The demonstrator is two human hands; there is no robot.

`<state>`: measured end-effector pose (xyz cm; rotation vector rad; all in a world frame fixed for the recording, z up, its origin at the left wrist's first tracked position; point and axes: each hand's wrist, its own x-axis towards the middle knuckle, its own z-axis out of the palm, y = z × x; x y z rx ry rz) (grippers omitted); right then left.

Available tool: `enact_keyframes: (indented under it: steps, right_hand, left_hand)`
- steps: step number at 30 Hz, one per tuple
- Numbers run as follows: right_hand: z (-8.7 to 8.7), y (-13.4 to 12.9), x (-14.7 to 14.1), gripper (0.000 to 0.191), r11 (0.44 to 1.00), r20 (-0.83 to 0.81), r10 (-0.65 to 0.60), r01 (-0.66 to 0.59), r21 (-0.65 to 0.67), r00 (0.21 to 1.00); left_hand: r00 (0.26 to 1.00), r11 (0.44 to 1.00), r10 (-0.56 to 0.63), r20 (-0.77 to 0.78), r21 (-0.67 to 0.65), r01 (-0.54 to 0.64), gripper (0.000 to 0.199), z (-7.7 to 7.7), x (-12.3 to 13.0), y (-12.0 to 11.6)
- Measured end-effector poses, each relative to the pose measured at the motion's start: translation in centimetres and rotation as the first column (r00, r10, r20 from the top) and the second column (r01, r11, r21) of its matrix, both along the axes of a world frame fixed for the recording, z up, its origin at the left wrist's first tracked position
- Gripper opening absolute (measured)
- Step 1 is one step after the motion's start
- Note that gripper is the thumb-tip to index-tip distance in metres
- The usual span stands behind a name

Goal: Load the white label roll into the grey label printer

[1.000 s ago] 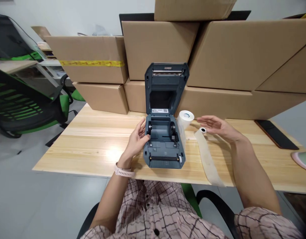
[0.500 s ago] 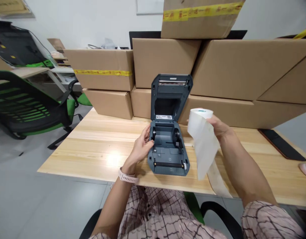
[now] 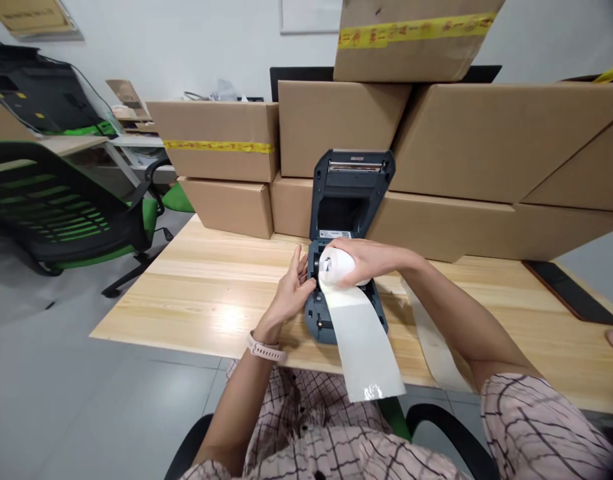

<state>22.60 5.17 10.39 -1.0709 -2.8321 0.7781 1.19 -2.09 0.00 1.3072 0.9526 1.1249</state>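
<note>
A dark grey label printer (image 3: 317, 319) stands on the wooden table with its lid (image 3: 386, 175) tilted up and back. My right hand (image 3: 369, 257) is wrapped round a white label roll (image 3: 331, 267), holding it sideways in the printer's bay. From the roll a loose strip of labels (image 3: 364, 340) hangs over the printer's front and past the table edge. My left hand (image 3: 292, 287) grips the printer's left side, its thumb over the rim beside the black roll holder (image 3: 315, 265). The roll and my right hand hide most of the bay.
Cardboard boxes (image 3: 226, 200) are stacked along the back of the table (image 3: 186, 287). A pale strip (image 3: 431, 340) lies to the right, partly behind my right forearm. A dark flat device (image 3: 569, 290) rests at the far right. An office chair (image 3: 71, 207) stands at left.
My right hand has brought the label roll leftward into the printer's bay, and its loose strip now lies across the front. My left hand stays at the printer's left side.
</note>
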Motion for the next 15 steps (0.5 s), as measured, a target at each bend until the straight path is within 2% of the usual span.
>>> enact_keyframes:
  steps: [4, 7, 12, 15]
  right_hand:
    - [0.2, -0.1, -0.1, 0.061, 0.999, 0.109, 0.041, -0.043, 0.018, 0.993]
    - [-0.4, 0.3, -0.9, 0.064, 0.998, 0.165, 0.031, -0.038, 0.040, 0.986]
    - [-2.2, 1.0, -1.8, 0.068, 1.000, 0.209, 0.016, -0.020, 0.019, 0.978]
    - [-2.3, -0.1, -1.0, 0.066, 0.997, 0.158, 0.023, -0.034, 0.067, 0.987]
  left_hand:
    - [1.000, 1.000, 0.012, -0.018, 0.008, -0.011, 0.104, -0.3, -0.1, 0.1]
    - [1.000, 1.000, 0.014, -0.013, 0.023, -0.014, 0.105, -0.4, -0.1, 0.1]
    - [1.000, 1.000, 0.015, 0.002, 0.023, -0.015, 0.103, -0.5, 0.0, 0.1]
    - [1.000, 0.999, 0.025, 0.001, 0.026, -0.025, 0.100, -0.6, 0.0, 0.1]
